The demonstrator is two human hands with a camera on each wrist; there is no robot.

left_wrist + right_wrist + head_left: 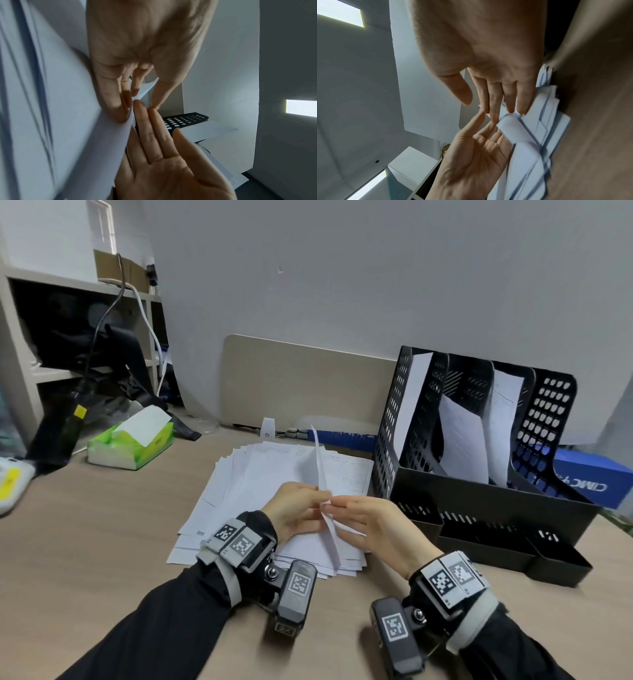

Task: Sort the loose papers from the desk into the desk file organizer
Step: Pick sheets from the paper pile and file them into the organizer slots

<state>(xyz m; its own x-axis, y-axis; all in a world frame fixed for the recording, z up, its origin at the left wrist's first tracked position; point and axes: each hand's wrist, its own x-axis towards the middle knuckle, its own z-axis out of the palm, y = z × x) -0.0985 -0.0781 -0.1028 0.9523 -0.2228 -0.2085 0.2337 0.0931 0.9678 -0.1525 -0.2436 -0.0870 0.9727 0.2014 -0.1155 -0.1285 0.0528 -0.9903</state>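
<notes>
Grey wall behind, a tan desk [102,542] in front of me, and a loose heap of white papers [239,491] fanned out on it near the middle. To the right stands the black desk file organizer [479,501], touching or just beside the heap's right edge; at least three of its upright slots already hold a sheet or two. At far left I see a green tissue pack [132,445], and behind the organizer a blue box [596,477].

Both hands are over the near part of the heap. My left hand [294,508] pinches one sheet [320,463] at its edge between thumb and fingertips; the left wrist view shows the paper bent around that pinch. The sheet stands up on edge, nearly vertical, between the two hands. My right hand [373,525] has its fingers straight and together, fingertips meeting the same edge; I would call it spread flat, not gripping.

My judgement on handling: a single sheet is very light and floppy, and it curls already under the pinch. It will sag if held by one corner and could crease if squeezed hard. The sheets below look slick and may slide or lift with it. I would hold it at the middle of a long edge, or with both hands on opposite edges, keep it upright, and feed its bottom edge into a slot.
</notes>
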